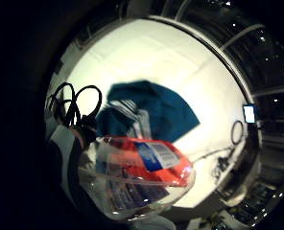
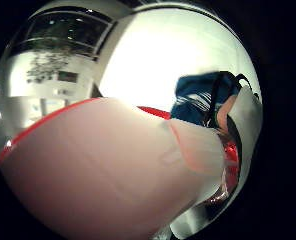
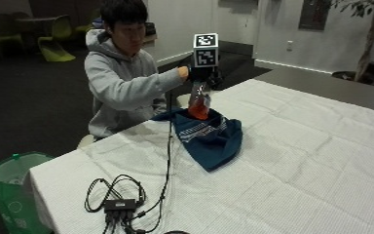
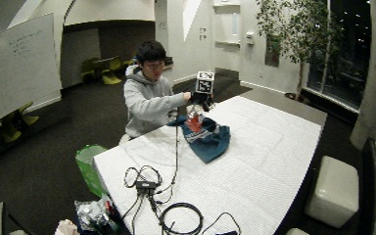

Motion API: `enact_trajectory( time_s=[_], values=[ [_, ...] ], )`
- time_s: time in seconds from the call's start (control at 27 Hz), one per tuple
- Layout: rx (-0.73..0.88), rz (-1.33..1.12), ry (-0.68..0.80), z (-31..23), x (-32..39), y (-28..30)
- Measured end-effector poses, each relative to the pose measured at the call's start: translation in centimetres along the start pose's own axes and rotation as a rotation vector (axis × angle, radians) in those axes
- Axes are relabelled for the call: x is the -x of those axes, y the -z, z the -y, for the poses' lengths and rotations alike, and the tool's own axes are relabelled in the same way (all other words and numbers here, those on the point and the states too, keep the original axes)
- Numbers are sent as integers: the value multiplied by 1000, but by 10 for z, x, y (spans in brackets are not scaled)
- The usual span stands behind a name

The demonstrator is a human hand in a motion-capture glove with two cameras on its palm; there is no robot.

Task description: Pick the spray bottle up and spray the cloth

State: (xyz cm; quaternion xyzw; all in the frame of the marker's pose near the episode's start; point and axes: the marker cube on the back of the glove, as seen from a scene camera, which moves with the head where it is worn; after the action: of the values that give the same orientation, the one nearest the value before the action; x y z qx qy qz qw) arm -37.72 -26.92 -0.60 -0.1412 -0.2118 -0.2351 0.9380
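Hanging above the cloth [image 3: 208,136], the spray bottle [image 3: 198,105] hides the grip [image 3: 202,74].

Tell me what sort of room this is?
Probably an office lounge or meeting area: a whiteboard on the wall, a potted tree by dark windows, and a long table under a white cover.

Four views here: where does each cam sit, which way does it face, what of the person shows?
Little finger palm view: on the palm, facing the spray bottle and blue cloth; no hand parts identifiable.
Thumb palm view: on the palm, bottle close up; a finger shows.
Outside view: across the table, facing the person; the gloved right hand holds the bottle above the cloth.
Wide outside view: same, farther back.
All share the cloth.
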Motion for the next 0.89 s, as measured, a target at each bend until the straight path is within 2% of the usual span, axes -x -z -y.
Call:
enact_trajectory(
  time_s=[0.22,0.37,0.59,0.78,0.89],
  values=[
    [-225,410,104,18,61,-6],
    [-306,668,160,34,89,-27],
    [-257,823,218,44,102,-75],
    [-300,845,178,69,100,-115],
    [-201,860,201,63,93,-135]
  ],
)
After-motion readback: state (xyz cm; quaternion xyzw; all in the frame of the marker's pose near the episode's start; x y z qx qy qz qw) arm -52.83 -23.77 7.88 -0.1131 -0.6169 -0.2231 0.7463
